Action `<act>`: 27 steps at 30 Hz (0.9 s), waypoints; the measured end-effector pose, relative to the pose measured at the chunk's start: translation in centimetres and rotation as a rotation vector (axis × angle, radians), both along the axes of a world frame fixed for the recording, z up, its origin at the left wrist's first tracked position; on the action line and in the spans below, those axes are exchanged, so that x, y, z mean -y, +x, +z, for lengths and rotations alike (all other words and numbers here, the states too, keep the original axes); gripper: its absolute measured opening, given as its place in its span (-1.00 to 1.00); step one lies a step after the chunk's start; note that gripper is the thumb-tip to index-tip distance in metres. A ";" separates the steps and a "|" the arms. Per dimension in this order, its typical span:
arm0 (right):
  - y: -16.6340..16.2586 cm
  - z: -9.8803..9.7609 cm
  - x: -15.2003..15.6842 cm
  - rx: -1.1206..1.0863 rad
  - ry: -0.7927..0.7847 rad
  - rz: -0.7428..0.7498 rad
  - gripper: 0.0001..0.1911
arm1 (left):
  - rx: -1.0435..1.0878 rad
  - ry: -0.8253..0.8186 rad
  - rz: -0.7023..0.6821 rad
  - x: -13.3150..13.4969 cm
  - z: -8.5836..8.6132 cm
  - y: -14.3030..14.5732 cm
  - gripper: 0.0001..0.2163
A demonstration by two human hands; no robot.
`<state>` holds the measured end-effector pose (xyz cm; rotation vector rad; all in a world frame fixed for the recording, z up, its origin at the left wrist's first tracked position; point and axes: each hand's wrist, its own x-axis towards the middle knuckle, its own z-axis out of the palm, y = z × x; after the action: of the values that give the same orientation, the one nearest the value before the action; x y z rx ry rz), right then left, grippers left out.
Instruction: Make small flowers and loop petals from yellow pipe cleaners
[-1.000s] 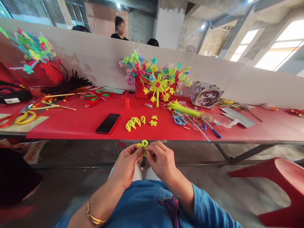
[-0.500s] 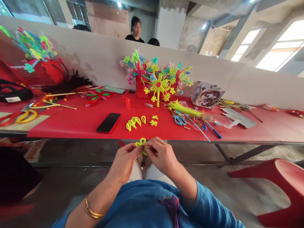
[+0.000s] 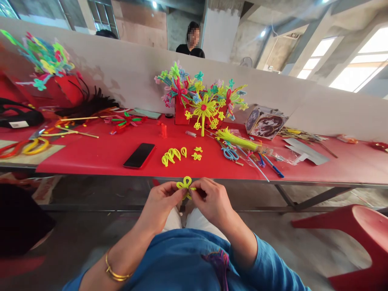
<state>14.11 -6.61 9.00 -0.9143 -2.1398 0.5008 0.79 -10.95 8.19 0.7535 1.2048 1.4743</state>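
Between my hands, just off the table's front edge, is a yellow pipe-cleaner flower with looped petals. My left hand pinches it from the left with thumb and fingers. From the right, my right hand grips its right side, with a short yellow end showing at the fingertips. The lower petals are partly hidden behind my fingers. On the red table beyond lie several yellow pipe-cleaner loops and small yellow flowers.
A phone lies left of the loops. Blue scissors and a bundle of yellow pipe cleaners are to the right. Pipe-cleaner bouquets stand at the back by the white partition. A red stool is at lower right.
Both hands and the flower have shifted slightly right, and the right fingers have drawn a little away from its centre. A person beyond the partition has moved right.
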 end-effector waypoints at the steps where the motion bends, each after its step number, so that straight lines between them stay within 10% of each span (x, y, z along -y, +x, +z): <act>1: 0.0 0.0 0.1 0.009 0.023 -0.003 -0.85 | -0.010 0.004 -0.005 0.0 0.0 0.0 -0.88; 20: 0.0 0.4 0.6 -0.014 0.028 -0.045 -0.87 | 0.013 0.042 -0.054 0.4 0.5 0.3 -0.91; 27: 0.5 0.6 0.0 -0.142 -0.384 0.063 -0.88 | 0.020 0.083 -0.175 0.7 0.3 0.0 -0.90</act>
<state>14.66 -6.58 9.60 -0.9843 -1.9821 1.0033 0.84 -11.61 8.47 0.8753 1.0404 1.3900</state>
